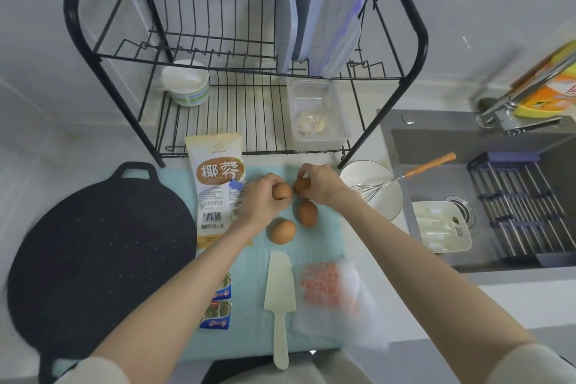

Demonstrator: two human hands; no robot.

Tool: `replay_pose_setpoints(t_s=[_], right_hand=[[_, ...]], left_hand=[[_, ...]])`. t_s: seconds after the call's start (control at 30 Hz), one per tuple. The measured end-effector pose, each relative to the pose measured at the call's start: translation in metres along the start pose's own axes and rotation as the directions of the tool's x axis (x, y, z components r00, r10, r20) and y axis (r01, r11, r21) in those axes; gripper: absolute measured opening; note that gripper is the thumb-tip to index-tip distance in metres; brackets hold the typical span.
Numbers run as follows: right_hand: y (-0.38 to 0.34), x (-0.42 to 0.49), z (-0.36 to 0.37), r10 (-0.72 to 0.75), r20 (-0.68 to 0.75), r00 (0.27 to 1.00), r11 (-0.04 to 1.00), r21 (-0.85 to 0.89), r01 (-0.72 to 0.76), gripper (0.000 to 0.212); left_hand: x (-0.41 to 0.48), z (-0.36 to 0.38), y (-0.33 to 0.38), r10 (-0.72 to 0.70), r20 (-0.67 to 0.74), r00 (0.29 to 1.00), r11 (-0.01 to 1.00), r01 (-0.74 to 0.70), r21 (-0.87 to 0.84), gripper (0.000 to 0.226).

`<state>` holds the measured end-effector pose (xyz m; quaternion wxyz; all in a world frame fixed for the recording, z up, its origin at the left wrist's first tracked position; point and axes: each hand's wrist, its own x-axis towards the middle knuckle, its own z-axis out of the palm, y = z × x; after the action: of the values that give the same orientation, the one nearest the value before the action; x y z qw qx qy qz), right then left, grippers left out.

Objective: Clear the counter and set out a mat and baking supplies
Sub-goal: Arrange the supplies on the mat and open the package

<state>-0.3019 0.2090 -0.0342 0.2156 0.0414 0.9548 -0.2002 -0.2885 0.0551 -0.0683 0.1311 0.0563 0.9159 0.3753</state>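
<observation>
Left hand grasps first egg; right hand grasps second egg, just beside it. Third egg and fourth egg lie free on the mat.

A pale blue rectangular silicone mat fills the centre, with four brown oval eggs on it. At lower left, a black round griddle pan shows fine pale specks. The white-and-tan plastic coconut bag bears brown characters. The plastic spatula knife is cream, and the wire dish rack at the top is black.
</observation>
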Motion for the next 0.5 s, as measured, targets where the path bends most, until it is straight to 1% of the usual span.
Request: replay_pose_setpoints(t_s=[0.13,0.4,0.5], right_hand=[[-0.001,-0.004,0.003,-0.018,-0.036,0.999,1.000,0.009,0.019,0.034],[-0.002,-0.012,0.002,-0.026,-0.054,0.998,1.000,-0.003,0.026,0.039],[-0.001,-0.019,-0.001,-0.043,-0.098,0.994,0.999,0.011,0.044,0.036]], left_hand=[[0.002,-0.001,-0.001,-0.009,-0.038,0.999,0.999,0.008,-0.042,0.033],[-0.004,0.000,-0.005,0.015,-0.035,0.999,1.000,-0.016,-0.013,0.036],[-0.008,-0.004,-0.005,0.028,-0.035,0.999,0.999,-0.028,-0.017,0.038]])
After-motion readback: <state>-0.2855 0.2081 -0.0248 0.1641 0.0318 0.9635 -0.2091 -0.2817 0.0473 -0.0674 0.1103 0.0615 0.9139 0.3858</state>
